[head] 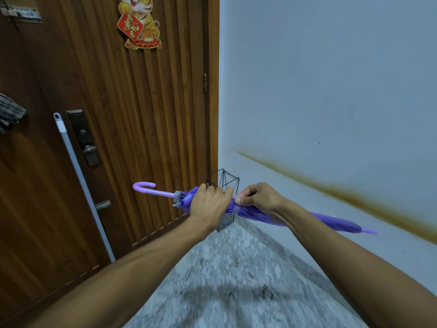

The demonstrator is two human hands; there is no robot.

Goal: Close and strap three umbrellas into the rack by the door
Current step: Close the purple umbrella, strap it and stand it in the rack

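I hold a closed purple umbrella with a translucent plastic canopy (331,222) roughly level in front of me, its curved lilac hook handle (144,187) pointing left toward the brown ribbed wooden door (132,119) and its tip pointing right along the pale blue wall (331,79). My left hand (209,205) is wrapped around the gathered canopy close to the rib ends. My right hand (257,197) is pinched narrow, thumb and fingers closed on the pale strap band (233,208) that circles the folded canopy just beside my left hand. Behind both hands, in the corner where door meets wall, stands a black wire-frame umbrella rack (228,179) on the grey speckled stone floor (236,280). The umbrella is above the floor, outside the rack. A white-tipped grey pole (80,181) leans against the door.
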